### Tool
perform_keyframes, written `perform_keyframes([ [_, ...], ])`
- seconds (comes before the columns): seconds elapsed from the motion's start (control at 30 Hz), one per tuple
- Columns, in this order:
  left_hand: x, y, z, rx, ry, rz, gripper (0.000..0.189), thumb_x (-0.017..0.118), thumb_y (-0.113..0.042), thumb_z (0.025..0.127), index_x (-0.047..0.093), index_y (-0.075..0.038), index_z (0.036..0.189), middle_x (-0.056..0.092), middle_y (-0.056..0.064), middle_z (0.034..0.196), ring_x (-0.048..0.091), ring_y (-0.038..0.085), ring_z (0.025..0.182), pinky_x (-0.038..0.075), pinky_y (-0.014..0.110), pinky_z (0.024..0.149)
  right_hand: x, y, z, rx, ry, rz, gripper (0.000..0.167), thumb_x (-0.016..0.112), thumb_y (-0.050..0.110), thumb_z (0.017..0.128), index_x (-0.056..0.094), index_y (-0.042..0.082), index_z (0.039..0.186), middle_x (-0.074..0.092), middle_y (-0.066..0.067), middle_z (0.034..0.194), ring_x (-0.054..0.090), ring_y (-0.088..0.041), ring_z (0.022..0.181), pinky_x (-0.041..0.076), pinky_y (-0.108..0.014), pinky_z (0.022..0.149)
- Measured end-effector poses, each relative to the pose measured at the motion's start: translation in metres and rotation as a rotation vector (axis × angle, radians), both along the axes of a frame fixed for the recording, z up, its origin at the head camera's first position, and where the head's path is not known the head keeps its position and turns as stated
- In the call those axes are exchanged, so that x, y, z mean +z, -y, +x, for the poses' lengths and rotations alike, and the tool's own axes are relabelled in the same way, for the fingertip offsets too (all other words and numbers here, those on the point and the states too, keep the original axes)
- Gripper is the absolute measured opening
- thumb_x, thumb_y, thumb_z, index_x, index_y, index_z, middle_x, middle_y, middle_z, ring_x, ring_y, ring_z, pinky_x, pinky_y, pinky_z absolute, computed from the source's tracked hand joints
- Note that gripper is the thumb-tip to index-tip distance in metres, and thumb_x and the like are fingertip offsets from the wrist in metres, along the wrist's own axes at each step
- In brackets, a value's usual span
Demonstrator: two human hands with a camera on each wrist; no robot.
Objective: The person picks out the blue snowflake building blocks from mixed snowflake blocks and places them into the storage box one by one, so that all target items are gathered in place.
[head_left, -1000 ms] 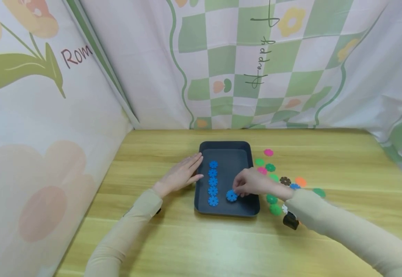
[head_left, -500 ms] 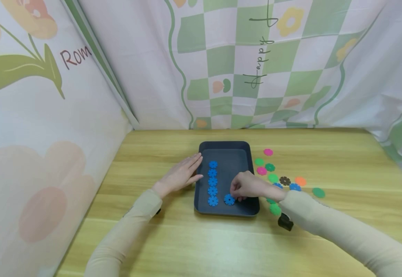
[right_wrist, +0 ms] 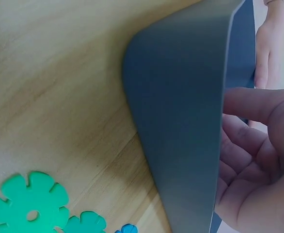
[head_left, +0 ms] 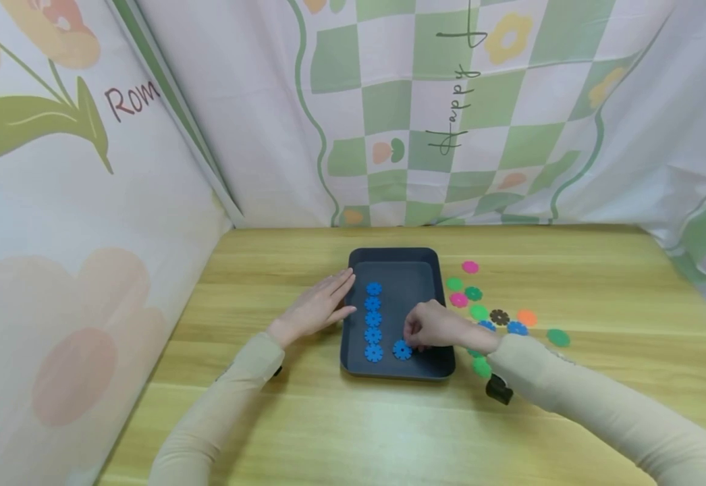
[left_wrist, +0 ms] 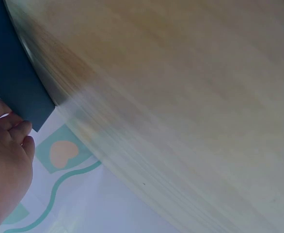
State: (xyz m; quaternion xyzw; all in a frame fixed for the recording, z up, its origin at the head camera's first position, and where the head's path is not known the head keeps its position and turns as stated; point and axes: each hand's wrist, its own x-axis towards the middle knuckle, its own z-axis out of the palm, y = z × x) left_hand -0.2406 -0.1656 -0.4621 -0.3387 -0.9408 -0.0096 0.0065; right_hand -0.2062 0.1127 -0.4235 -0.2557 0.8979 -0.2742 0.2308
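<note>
A dark grey tray [head_left: 408, 283] lies on the wooden table. Several blue notched snowflake discs [head_left: 373, 318] form a column along its left side. To the right of the column's near end, another blue snowflake disc [head_left: 401, 349] lies in the tray, pinched at its right edge by the curled fingers of my right hand [head_left: 441, 324]. My left hand [head_left: 316, 304] rests against the tray's left rim with its fingers fairly straight. In the right wrist view, the tray wall [right_wrist: 181, 97] hides the right fingertips and that disc.
Loose snowflake discs lie right of the tray: pink [head_left: 470, 267], green [head_left: 482, 368], brown [head_left: 499, 317], orange [head_left: 526, 317] and blue [head_left: 517, 328], among others. The right forearm covers part of that group. A printed curtain [head_left: 377, 101] hangs behind the table.
My right hand has moved the blue disc slightly left and nearer in the tray, beside the column's near end; over the last half second it stays almost still. My left hand has not moved.
</note>
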Motion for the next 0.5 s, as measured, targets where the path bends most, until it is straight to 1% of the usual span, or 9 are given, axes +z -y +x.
perform_keyframes([
  [0.1,0.000,0.000,0.000,-0.003,0.002,0.005,0.071,0.037,-0.050,0.105,0.022,-0.005,0.158,0.019,0.012,0.166,0.024,0.024,0.154,0.025,0.039,0.126,0.001,0.000,0.000,0.013,-0.029,0.015,0.010,0.074,0.011,0.088,0.073,0.009,0.078,0.072,0.000,0.073,0.063,-0.007,0.062,0.055,-0.020,0.060],
  [0.27,-0.001,0.000,0.000,-0.005,-0.002,0.002,0.071,0.037,-0.050,0.105,0.022,-0.005,0.158,0.019,0.012,0.167,0.023,0.024,0.154,0.025,0.039,0.126,0.006,-0.007,-0.001,0.030,-0.123,-0.027,0.007,0.076,0.011,0.085,0.072,0.009,0.079,0.071,0.001,0.074,0.059,-0.004,0.064,0.052,-0.018,0.059],
  [0.37,-0.002,0.000,0.000,-0.004,-0.002,0.004,0.071,0.037,-0.050,0.105,0.021,-0.005,0.158,0.019,0.011,0.167,0.023,0.024,0.154,0.025,0.039,0.126,0.016,-0.016,-0.001,0.014,-0.148,-0.055,0.005,0.076,0.010,0.085,0.073,0.009,0.081,0.072,0.000,0.075,0.061,-0.004,0.065,0.052,-0.018,0.058],
  [0.5,-0.002,0.001,-0.001,-0.005,-0.006,-0.001,0.071,0.036,-0.050,0.106,0.021,-0.005,0.158,0.018,0.012,0.167,0.023,0.024,0.154,0.025,0.038,0.126,0.031,-0.033,0.000,-0.023,-0.144,-0.077,0.004,0.073,0.011,0.087,0.072,0.008,0.085,0.073,-0.003,0.079,0.064,-0.007,0.067,0.054,-0.021,0.059],
])
